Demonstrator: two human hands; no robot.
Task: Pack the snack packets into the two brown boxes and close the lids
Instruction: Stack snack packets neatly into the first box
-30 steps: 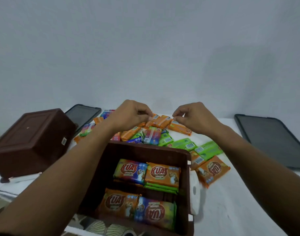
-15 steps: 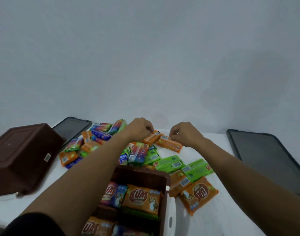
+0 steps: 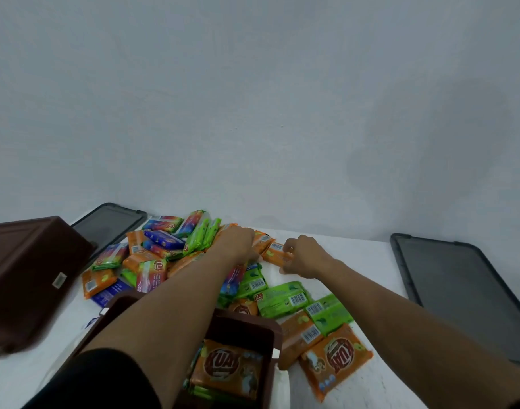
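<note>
Here, nearest the person, the open brown box (image 3: pixel 248 327) sits on the white desk (image 3: pixel 380 388). Packed packets (image 3: pixel 227 369) lie flat inside it with their long sides running left to right. Just right of the box, loose packets (image 3: pixel 335 360) in orange and green lie scattered, some touching its wall.

Beyond the box, both arms reach over it to the far side of the pile (image 3: pixel 161 249). The right grip (image 3: pixel 304 256) pinches one end of an orange packet (image 3: pixel 275 251) between thumb and fingertips. That packet lies crosswise, its barcoded end pointing toward the left grip (image 3: pixel 238 242), which rests curled on the pile beside it. The left grip's fingers are hidden behind its own knuckles, so whether it grasps anything cannot be told.

The move probably turns on this: from the right grip, the box lies straight back toward the person and slightly left. The packet's long axis already roughly matches the packed ones, so it likely needs a pull back with little turning.

Left of the box a second brown box (image 3: pixel 28 276) stands bottom up. One dark lid (image 3: pixel 108 225) lies beyond it, and another lid (image 3: pixel 459 290) lies well right of the open box.
</note>
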